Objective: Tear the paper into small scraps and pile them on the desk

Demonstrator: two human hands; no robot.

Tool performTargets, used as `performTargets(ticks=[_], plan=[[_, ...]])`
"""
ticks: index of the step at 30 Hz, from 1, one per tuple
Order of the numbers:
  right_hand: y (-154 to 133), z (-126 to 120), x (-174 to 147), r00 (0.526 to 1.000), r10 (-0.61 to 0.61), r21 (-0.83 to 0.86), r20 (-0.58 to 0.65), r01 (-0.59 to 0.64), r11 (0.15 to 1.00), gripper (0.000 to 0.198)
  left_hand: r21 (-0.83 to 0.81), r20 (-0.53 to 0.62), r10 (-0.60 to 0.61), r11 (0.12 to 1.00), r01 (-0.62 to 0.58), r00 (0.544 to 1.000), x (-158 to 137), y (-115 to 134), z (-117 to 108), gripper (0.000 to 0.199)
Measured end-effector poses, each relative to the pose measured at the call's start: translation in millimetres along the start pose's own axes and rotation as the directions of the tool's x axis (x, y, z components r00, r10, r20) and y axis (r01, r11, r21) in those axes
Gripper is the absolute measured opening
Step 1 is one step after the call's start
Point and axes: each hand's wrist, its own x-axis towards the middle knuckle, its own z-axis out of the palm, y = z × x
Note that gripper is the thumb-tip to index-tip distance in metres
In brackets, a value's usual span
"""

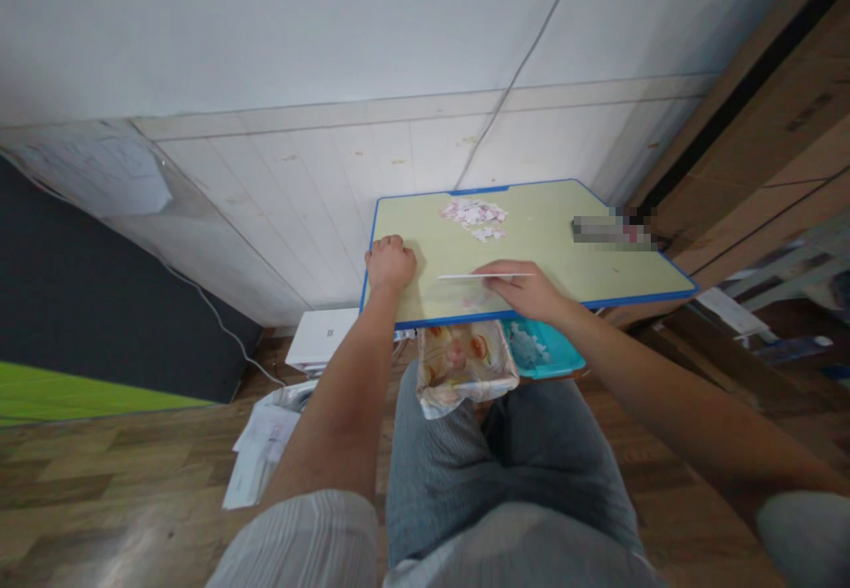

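Sitting at lap level below the near edge of the blue-rimmed table (551, 256), in the head view, are two containers side by side. The box with a patterned liner (473, 390) shows reddish and pinkish patches inside, and I cannot tell whether these are contents or print. Beside it, on the right, the turquoise tray (566, 358) holds a heap of white bits (529, 344).

The right hand (524, 289) comes in from the lower right with the forearm slanting inward, pinching a thin white strip (458, 276) between thumb and fingers. The strip is seen nearly edge-on and level, over the near part of the tabletop, pointing toward the left hand (390, 262). That hand rests near the table's left edge, back upward and fingers curled; I cannot tell whether anything is under it. Its forearm reaches almost straight forward.

Toward the table's far edge lies a pile of white-and-pink pieces (473, 211), with a smaller whitish cluster (488, 234) just nearer the person.
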Motion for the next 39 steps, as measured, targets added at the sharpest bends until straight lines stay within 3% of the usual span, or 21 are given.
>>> performTargets(ticks=[6, 11, 20, 25, 29, 33, 39], plan=[[25.7, 12.1, 39.0, 0.997, 0.05, 0.099, 0.052, -0.055, 0.994, 0.023, 0.005, -0.004, 0.005, 1.0, -0.005, 1.0, 0.7, -1.3, 2.0, 0.042], [30.0, 3.6, 14.1, 0.993, 0.035, 0.202, 0.11, -0.056, 0.978, 0.03, -0.011, -0.001, 0.002, 1.0, -0.002, 1.0, 0.5, -0.3, 3.3, 0.043], [4.3, -9.5, -26.0, 0.984, 0.027, 0.247, 0.177, -0.071, 0.966, 0.054, -0.012, 0.005, -0.001, 1.0, 0.001, 1.0, -0.6, 1.8, 1.9, 0.043], [-1.4, -15.8, -23.0, 0.985, 0.113, 0.136, 0.132, -0.131, 0.982, 0.046, -0.008, 0.005, 0.007, 1.0, -0.007, 1.0, -1.7, 1.7, 0.8, 0.045], [7.6, -36.1, -7.7, 0.971, 0.233, -0.051, -0.046, -0.235, 0.971, 0.034, -0.011, -0.004, 0.01, 1.0, -0.01, 1.0, -1.6, 0.8, 1.8, 0.044], [14.2, -56.5, -9.1, 0.935, 0.303, -0.243, -0.182, -0.341, 0.908, 0.03, -0.017, -0.004, 0.01, 1.0, -0.01, 1.0, -2.3, 1.3, 2.1, 0.044], [-1.5, -40.7, -40.6, 0.964, 0.23, -0.336, -0.132, -0.262, 0.905, 0.031, -0.03, -0.005, 0.006, 1.0, -0.007, 1.0, -2.0, 2.9, 1.1, 0.045]])
